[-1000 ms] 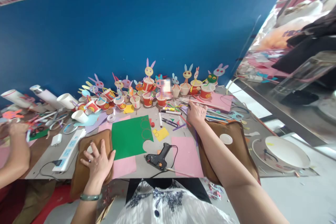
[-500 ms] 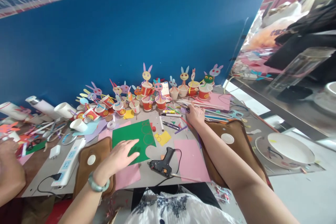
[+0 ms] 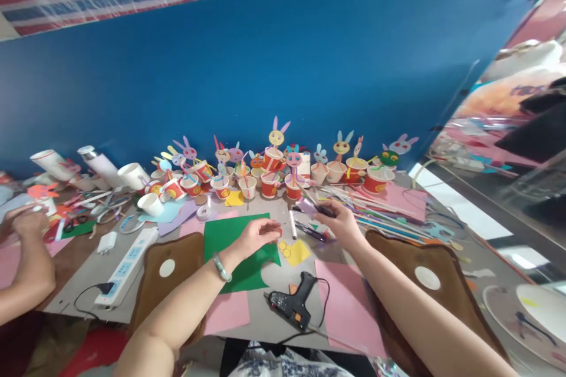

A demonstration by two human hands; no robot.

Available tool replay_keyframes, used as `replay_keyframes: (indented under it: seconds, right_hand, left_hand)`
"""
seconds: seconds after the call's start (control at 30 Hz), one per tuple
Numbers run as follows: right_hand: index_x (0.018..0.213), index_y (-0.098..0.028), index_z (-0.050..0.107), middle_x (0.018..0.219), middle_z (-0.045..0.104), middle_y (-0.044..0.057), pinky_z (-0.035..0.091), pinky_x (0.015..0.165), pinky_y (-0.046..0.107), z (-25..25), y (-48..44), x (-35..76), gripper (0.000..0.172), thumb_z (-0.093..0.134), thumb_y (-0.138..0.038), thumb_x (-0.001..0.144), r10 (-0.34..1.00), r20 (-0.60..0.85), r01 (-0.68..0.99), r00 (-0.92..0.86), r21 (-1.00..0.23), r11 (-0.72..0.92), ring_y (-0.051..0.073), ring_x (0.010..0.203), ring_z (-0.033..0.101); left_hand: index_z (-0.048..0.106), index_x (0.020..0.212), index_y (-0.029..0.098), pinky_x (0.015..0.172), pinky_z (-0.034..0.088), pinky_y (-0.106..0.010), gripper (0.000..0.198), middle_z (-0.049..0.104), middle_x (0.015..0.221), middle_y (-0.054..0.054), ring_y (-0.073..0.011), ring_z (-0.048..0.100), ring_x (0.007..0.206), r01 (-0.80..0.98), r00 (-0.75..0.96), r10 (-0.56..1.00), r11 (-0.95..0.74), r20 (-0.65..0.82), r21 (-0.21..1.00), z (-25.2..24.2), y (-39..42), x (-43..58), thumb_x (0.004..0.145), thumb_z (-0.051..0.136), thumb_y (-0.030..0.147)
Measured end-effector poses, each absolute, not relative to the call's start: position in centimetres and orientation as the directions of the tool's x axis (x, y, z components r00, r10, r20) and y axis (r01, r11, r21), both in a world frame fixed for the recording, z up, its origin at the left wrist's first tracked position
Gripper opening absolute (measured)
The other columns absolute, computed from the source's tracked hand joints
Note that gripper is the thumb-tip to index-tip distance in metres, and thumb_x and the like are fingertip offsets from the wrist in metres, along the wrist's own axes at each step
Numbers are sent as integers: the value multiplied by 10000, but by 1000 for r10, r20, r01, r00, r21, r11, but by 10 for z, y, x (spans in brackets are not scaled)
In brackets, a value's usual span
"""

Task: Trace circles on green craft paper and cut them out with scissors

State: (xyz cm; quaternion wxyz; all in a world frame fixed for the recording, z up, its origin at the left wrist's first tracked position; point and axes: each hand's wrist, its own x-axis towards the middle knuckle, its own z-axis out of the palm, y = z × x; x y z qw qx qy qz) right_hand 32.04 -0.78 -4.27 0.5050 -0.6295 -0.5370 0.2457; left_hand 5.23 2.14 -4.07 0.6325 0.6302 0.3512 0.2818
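Observation:
My left hand [image 3: 256, 238] hovers over the green paper sheet [image 3: 234, 275], fingers loosely bent and apart, with nothing visible in it. It hides the sheet's right part, where the edge has a cut-out notch. In my right hand [image 3: 341, 222] is a pair of black-handled scissors [image 3: 326, 211], its thin blades pointing up and left toward the cups. A white marker [image 3: 292, 225] and dark pens [image 3: 312, 231] lie between my hands. Below them is a yellow paper scrap [image 3: 298, 253] with drawn circles. The black glue gun [image 3: 292, 301] rests nearest me.
Paper cups with rabbit faces [image 3: 293, 172] line the blue wall [image 3: 265, 70]. Pink paper [image 3: 349, 306] lies beside the glue gun, between brown pads [image 3: 170, 294]. A power strip [image 3: 128, 268] is at left. Another person's hand [image 3: 27, 222] works at far left.
My right hand has lifted the scissors from the pile of sticks and pens and drawn them back. My left hand has moved right over the green sheet, its fingers more bent. The view has shifted.

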Motion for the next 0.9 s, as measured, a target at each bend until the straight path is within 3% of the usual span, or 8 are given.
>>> replay_keyframes:
  seconds: [0.1,0.2,0.33,0.53,0.77,0.9]
  right_hand:
    - [866,-183,696,848,757,47,535,709,333,-43,-10,280,326,788,-417,658,977,131,268,168,-960,82,213,751,687]
    - [849,-183,675,822,743,44,542,675,332,-46,-7,250,397,823,-466,613,986,88,203,143,-978,58,210,731,678]
    - [891,-187,658,836,738,55,555,643,335,-54,1,234,440,812,-522,650,992,84,206,91,-976,64,212,731,676]
    - [935,-206,642,827,731,63,555,690,370,-74,6,244,317,659,-507,837,984,177,451,16,-880,151,233,751,690]
    - [980,-216,693,1009,733,107,493,852,405,-80,3,254,229,592,-392,873,946,270,727,-180,-611,313,270,950,676]
    - [973,-218,722,1130,721,114,400,934,452,-78,2,256,216,631,-380,863,942,293,819,-163,-493,295,304,1080,647]
  left_hand:
    - [669,1110,116,775,534,-298,570,731,1035,-121,-190,687,883,-51,564,824,111,-64,993,-40,21,56,675,866,426]
    - [676,994,117,740,506,-274,499,718,892,-71,-163,662,807,-142,548,835,146,-45,979,-42,24,57,675,857,454]
    - [592,740,137,653,448,-231,400,611,678,27,-95,561,652,-181,390,920,115,-36,977,-54,32,53,649,847,432]
    - [548,787,156,631,466,-234,353,617,685,28,-97,584,617,-234,361,930,160,-67,959,-60,38,36,703,779,409]
    - [597,854,147,658,482,-226,341,656,741,8,-106,608,674,-220,358,931,158,-71,962,-60,35,34,717,785,396]
    - [656,898,140,680,489,-229,314,682,797,-8,-113,613,705,-105,364,927,136,-89,985,-64,31,37,731,782,374]
